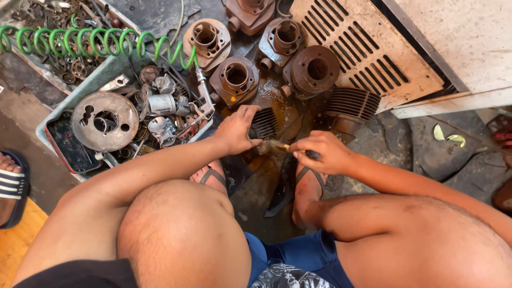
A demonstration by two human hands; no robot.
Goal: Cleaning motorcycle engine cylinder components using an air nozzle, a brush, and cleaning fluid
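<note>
Gripping a finned cylinder (pixel 263 124) on the oily floor (pixel 256 197), the left hand (pixel 236 130) is steadying it; the right hand (pixel 320 152) is pinching a small brush (pixel 281 146) at its edge, rusty cylinders (pixel 277 58) crowding close behind.

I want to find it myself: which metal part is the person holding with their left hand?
Start at the big rusty slotted panel at the top. Below and left of it, round rusty cylinders stand on the oily floor. Nearest the knees, the left hand grips a dark finned cylinder. Unlike its neighbours, it lies under a hand, while the right hand points a brush at it.
</note>
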